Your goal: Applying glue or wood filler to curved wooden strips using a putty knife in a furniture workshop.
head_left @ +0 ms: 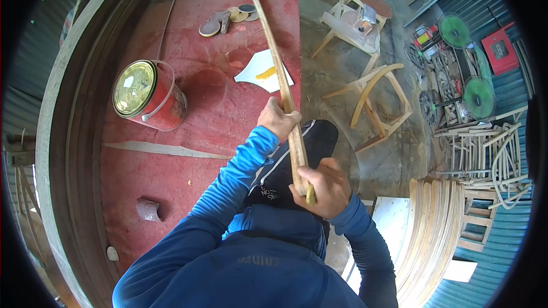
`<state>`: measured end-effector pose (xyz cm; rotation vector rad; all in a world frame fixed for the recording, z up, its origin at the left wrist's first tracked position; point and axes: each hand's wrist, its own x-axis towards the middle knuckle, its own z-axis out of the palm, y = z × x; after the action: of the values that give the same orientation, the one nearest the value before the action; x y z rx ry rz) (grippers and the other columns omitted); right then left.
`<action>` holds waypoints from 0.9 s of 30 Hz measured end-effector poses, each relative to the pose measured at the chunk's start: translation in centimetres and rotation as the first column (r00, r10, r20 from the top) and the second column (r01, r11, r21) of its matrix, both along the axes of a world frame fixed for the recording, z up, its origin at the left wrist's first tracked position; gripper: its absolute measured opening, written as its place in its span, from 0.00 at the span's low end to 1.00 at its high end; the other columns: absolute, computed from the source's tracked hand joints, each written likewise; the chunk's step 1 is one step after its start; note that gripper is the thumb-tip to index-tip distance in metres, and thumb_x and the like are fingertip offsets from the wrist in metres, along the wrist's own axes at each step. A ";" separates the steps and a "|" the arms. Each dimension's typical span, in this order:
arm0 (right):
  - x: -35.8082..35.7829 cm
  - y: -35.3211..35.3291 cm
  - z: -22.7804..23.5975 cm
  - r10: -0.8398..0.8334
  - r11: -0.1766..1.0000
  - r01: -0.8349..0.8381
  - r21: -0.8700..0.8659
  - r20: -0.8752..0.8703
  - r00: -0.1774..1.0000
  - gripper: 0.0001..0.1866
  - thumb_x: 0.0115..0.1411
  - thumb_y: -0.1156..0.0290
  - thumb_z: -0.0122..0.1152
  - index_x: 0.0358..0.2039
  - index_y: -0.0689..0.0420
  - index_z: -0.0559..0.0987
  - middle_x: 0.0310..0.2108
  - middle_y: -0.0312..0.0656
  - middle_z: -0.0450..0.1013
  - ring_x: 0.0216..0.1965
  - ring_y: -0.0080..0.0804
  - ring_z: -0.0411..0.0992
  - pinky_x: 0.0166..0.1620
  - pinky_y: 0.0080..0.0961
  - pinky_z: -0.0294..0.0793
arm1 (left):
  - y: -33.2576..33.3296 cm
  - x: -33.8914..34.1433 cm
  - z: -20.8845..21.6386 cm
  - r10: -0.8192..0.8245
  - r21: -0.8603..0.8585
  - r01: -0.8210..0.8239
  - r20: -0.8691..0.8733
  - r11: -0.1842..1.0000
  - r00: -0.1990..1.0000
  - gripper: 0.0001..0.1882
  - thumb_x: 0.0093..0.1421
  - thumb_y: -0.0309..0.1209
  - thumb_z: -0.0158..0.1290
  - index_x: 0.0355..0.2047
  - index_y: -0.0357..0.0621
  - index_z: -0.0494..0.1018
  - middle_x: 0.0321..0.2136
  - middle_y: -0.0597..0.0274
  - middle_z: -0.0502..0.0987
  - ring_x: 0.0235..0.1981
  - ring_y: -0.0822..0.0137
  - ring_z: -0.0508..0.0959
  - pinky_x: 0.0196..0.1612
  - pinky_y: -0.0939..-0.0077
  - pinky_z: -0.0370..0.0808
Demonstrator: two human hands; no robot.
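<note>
A long, narrow wooden strip (278,60) slants across my lap, its far end reaching over the red-covered work surface. My left hand (278,118) is closed around its middle. At the near end, my right hand (325,187) is closed, its fingers against the wood, and a small flat piece with a yellow edge (311,195) sticks out beneath them. The rest of that piece is hidden by the hand. Under the far half of the strip lies a white plate (251,74) carrying a smear of yellow paste (266,73).
A red paint can (171,105) with a handle stands at left on the red surface (200,182). Round discs (210,27) lie at its far edge, a curled scrap of sandpaper (148,209) nearer. Rightward are wooden chair frames (371,108), green fans (478,98) and stacked curved slats (436,234).
</note>
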<state>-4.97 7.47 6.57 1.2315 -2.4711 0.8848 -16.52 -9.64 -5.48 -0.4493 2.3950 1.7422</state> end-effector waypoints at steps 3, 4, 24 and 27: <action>0.4 -0.4 0.3 0.065 0.998 -0.064 -0.021 0.025 0.998 0.28 0.46 0.71 0.76 0.46 0.58 0.71 0.24 0.43 0.76 0.22 0.39 0.73 0.39 0.34 0.70 | -1.5 1.6 1.1 0.029 -0.041 -0.027 0.040 0.999 0.999 0.28 0.46 0.43 0.64 0.39 0.33 0.70 0.32 0.40 0.80 0.38 0.49 0.83 0.43 0.61 0.77; 0.6 -0.5 0.2 0.093 0.995 -0.092 -0.035 0.038 0.995 0.28 0.46 0.71 0.76 0.46 0.59 0.71 0.25 0.43 0.76 0.22 0.38 0.73 0.39 0.34 0.71 | -1.8 2.1 1.4 0.043 -0.039 -0.041 0.061 0.998 0.997 0.28 0.46 0.43 0.63 0.38 0.33 0.70 0.32 0.39 0.80 0.37 0.49 0.83 0.43 0.61 0.78; -2.4 2.5 -1.3 -0.256 0.939 0.291 -0.181 0.195 0.947 0.29 0.47 0.66 0.77 0.47 0.59 0.73 0.36 0.50 0.74 0.35 0.50 0.75 0.38 0.38 0.76 | -1.2 1.7 2.5 0.151 0.522 -0.093 -0.070 0.848 0.986 0.18 0.65 0.42 0.52 0.45 0.40 0.71 0.28 0.60 0.76 0.24 0.67 0.75 0.27 0.73 0.71; -2.9 2.4 -0.1 -0.285 0.930 0.324 -0.172 0.218 0.934 0.29 0.47 0.66 0.77 0.47 0.59 0.73 0.36 0.50 0.74 0.36 0.51 0.75 0.38 0.39 0.76 | -1.1 7.0 1.7 -0.185 0.879 -0.189 0.293 0.438 0.938 0.24 0.65 0.52 0.48 0.46 0.43 0.71 0.32 0.60 0.77 0.26 0.66 0.75 0.30 0.72 0.71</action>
<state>-7.87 9.86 6.45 0.6962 -2.5388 1.1771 -9.54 -10.73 -3.75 -0.5054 0.9144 2.3532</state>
